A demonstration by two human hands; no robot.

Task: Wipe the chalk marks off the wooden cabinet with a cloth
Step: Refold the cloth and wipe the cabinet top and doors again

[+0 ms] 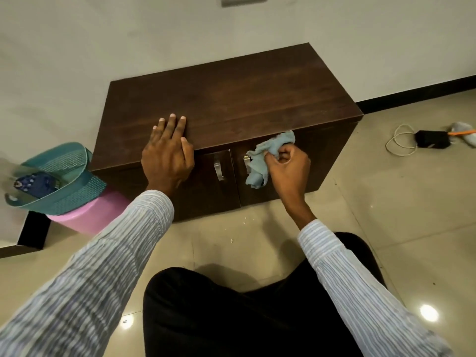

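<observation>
A low dark wooden cabinet stands against the wall, with two front doors and metal handles. My left hand lies flat on the top near its front edge, fingers spread, holding nothing. My right hand is closed around a crumpled light blue cloth and presses it against the upper part of the right door, over that door's handle. No chalk marks show on the top. The door surface under the cloth is hidden.
A pink bin with a teal mesh basket on it stands left of the cabinet. On the tiled floor at right lie a black box with a white cord. My black-trousered knees are close below.
</observation>
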